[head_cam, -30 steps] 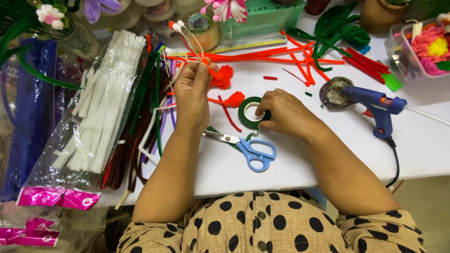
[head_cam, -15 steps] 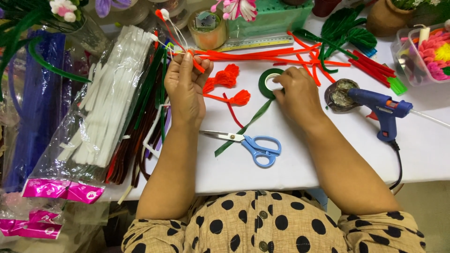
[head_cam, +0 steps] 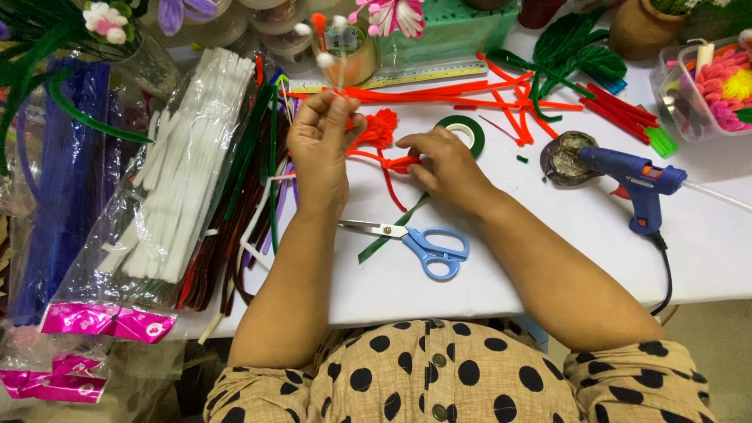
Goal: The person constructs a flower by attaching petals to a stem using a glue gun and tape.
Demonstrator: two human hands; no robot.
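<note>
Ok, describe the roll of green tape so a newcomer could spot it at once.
Start at the white table and find the blue glue gun on its right side. To the left of it, just beyond the right hand, lies the green tape roll: a flat dark-green ring with a white core, the only ring among straight red and green stems.

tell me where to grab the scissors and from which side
Probably by the blue handle loops, coming from the near right. The scissors lie flat and shut, the metal blades pointing left toward the left hand's forearm, so the loops are the free, blunt end. The right hand is nearest. A green strip lies by the blades, so lifting at the loops should leave it alone.
</note>
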